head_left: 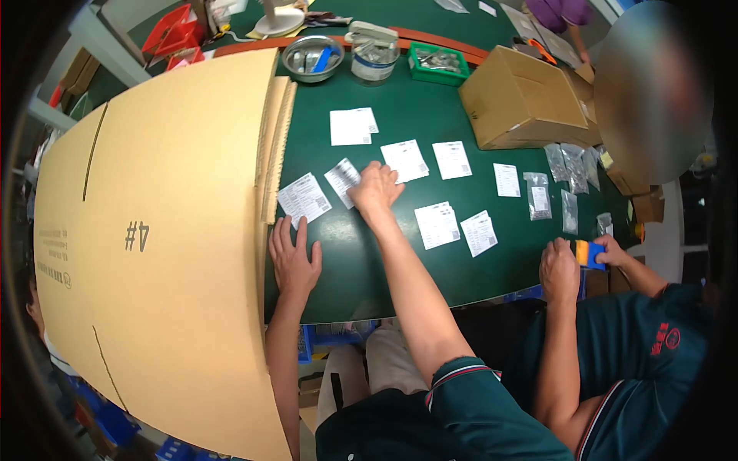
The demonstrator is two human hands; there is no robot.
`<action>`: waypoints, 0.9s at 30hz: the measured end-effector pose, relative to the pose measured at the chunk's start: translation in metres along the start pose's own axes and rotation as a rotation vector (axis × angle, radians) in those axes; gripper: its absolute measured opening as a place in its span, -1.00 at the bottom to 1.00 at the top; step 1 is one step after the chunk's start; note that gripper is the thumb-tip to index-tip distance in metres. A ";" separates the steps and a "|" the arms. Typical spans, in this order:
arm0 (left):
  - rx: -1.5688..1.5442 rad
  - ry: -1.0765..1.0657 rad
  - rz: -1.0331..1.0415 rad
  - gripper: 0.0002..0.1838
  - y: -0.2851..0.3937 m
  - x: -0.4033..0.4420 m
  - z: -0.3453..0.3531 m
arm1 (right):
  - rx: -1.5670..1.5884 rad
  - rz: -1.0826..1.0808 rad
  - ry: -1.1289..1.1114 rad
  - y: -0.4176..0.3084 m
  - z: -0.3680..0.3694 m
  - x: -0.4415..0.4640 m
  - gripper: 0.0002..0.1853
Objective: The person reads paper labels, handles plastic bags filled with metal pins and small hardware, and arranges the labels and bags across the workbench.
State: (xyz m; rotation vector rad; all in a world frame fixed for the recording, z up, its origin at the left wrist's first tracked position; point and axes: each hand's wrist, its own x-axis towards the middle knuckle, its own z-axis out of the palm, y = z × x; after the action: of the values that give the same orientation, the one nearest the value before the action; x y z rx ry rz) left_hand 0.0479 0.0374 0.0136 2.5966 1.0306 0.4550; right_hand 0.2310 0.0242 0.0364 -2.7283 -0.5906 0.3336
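My left hand (294, 257) lies on the green table with its fingers spread, the fingertips touching the lower edge of a small stack of printed white labels (304, 200). To the right of that stack, my right hand (375, 190) has its fingers curled at the edge of another printed label (340, 181), which is blurred and tilted. The fingers partly cover it. Just beyond this hand sits a label stack (404, 160), and farther back lies another stack (352, 126). More labels (437, 225) are spread to the right.
A large cardboard sheet (154, 230) stands close on my left. At the back are a metal bowl (313, 59), a jar (374, 58), a green tray (438, 63) and an open carton (526, 100). On the right, a co-worker's hands (561, 265) hold a blue-and-yellow object near several plastic bags (539, 196).
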 end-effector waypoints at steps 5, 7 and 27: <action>0.037 0.045 0.051 -0.50 -0.003 -0.002 0.006 | 0.040 -0.005 -0.039 0.000 0.017 0.006 -0.75; 0.047 0.082 0.080 -0.51 -0.003 -0.003 0.008 | 0.108 -0.057 0.013 0.004 0.017 -0.002 -0.88; -0.174 0.247 0.395 -0.49 -0.021 -0.036 0.002 | 0.485 0.024 0.000 0.307 -0.190 -0.479 -0.78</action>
State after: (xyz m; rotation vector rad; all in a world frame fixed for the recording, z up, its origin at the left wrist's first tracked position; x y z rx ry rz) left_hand 0.0115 0.0264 -0.0022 2.6267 0.5066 0.9348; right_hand -0.0281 -0.4989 0.1737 -2.2698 -0.4106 0.4201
